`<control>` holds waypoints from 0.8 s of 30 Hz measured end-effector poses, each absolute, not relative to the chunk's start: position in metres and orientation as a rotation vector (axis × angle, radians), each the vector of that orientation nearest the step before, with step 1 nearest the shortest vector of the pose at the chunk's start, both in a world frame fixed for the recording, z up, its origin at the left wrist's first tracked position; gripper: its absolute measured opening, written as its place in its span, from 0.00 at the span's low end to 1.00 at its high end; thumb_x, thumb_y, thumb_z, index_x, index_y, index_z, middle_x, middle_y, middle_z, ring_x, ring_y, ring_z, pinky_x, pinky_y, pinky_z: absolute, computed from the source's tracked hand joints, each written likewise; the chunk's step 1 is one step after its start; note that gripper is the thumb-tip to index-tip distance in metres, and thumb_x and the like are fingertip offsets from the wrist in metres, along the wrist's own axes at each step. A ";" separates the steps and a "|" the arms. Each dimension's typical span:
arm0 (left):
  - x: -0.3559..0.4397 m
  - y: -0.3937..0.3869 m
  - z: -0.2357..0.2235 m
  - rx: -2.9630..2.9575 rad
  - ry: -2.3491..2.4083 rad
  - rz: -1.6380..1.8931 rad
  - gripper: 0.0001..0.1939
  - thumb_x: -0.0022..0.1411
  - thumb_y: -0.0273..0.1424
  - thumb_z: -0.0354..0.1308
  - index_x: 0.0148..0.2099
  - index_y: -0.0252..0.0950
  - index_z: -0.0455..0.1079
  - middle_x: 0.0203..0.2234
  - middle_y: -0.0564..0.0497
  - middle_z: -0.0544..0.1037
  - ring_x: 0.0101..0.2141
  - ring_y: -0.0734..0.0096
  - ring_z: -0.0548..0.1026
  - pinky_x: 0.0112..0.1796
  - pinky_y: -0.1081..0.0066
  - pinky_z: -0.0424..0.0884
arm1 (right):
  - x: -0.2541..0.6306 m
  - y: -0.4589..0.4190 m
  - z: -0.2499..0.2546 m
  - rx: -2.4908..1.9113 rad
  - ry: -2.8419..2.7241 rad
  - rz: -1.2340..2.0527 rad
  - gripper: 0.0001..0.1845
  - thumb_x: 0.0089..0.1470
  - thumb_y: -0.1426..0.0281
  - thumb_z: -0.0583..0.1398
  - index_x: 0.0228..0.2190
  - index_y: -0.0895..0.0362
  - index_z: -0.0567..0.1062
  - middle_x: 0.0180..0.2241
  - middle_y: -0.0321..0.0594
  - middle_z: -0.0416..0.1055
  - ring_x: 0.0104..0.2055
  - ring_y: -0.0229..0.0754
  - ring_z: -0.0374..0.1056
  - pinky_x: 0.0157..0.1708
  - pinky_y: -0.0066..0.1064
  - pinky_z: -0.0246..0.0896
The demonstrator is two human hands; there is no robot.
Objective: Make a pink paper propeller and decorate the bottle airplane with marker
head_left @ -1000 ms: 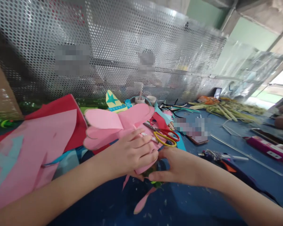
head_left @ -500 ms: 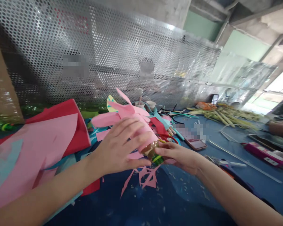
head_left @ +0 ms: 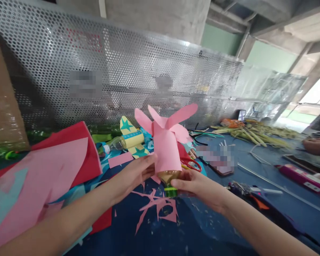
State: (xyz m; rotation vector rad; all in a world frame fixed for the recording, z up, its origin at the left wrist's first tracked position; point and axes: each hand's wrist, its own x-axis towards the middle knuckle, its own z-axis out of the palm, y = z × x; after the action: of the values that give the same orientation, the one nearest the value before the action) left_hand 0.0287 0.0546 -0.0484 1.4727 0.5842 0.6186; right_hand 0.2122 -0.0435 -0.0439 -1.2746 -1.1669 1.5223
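Between my hands is a plastic bottle (head_left: 166,151) wrapped in pink paper or foam sheet, held upside down with its green cap at the bottom. Several pink petal-like flaps (head_left: 182,113) spread from its upper end. My right hand (head_left: 193,183) grips the clear neck, thumb close to the cap. On the left side, my left hand (head_left: 141,167) holds the pink sleeve; its fingertips are partly hidden behind it. Below lie pink offcuts (head_left: 160,206) on the blue table. Behind to the left rests another bottle (head_left: 133,139) with a yellow wrap and star-marked fins.
Red and pink sheets (head_left: 61,156) cover the left side. Red-handled scissors (head_left: 193,165), a phone (head_left: 221,165) and a glue gun (head_left: 266,208) lie to the right, with a purple power strip (head_left: 304,179) beyond. Another person's hand (head_left: 317,145) is at the far right. A perforated metal screen (head_left: 138,71) stands behind.
The pink-wrapped bottle has turned from leaning left to nearly upright, flaps up. My left hand has slid from over its front to its left side.
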 end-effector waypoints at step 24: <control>0.030 0.047 -0.052 1.010 0.768 0.581 0.26 0.59 0.47 0.59 0.52 0.34 0.68 0.48 0.40 0.77 0.50 0.54 0.74 0.50 0.57 0.71 | 0.197 -0.057 -0.055 -1.511 -1.841 0.383 0.15 0.46 0.59 0.69 0.33 0.55 0.76 0.36 0.43 0.78 0.41 0.49 0.73 0.41 0.40 0.67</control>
State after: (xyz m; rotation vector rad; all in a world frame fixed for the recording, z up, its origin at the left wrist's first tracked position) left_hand 0.0302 0.0469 -0.0523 1.0100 0.7677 0.5805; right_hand 0.1975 -0.0573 -0.0554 -1.5106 -1.8414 0.3832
